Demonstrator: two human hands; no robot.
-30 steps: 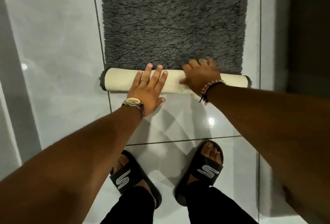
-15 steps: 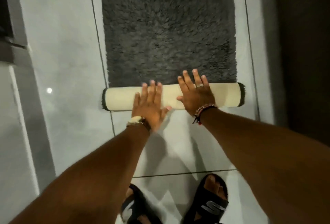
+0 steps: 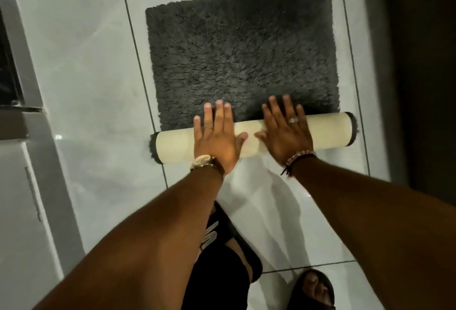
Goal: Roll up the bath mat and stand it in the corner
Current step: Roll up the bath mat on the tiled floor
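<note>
A dark grey shaggy bath mat [image 3: 241,58] lies flat on the tiled floor, and its far edge shows near the top. Its near end is wound into a cream-backed roll [image 3: 328,132] lying crosswise. My left hand [image 3: 217,137], with a watch on the wrist, rests flat on the roll left of centre, fingers spread and reaching onto the pile. My right hand [image 3: 286,129], with a ring and a beaded bracelet, presses flat on the roll just to its right. Neither hand grips the roll.
Glossy white floor tiles [image 3: 86,75] with dark grout lines surround the mat. A white door frame or cabinet edge [image 3: 32,137] runs down the left side. A dark wall or doorway [image 3: 424,87] closes the right. My feet in black slides [image 3: 313,290] stand at the bottom.
The roll has moved away from me over the mat and grown thicker, leaving less flat mat. Both hands went forward with it, fingers now flat and spread. The view shifted, revealing the mat's far edge.
</note>
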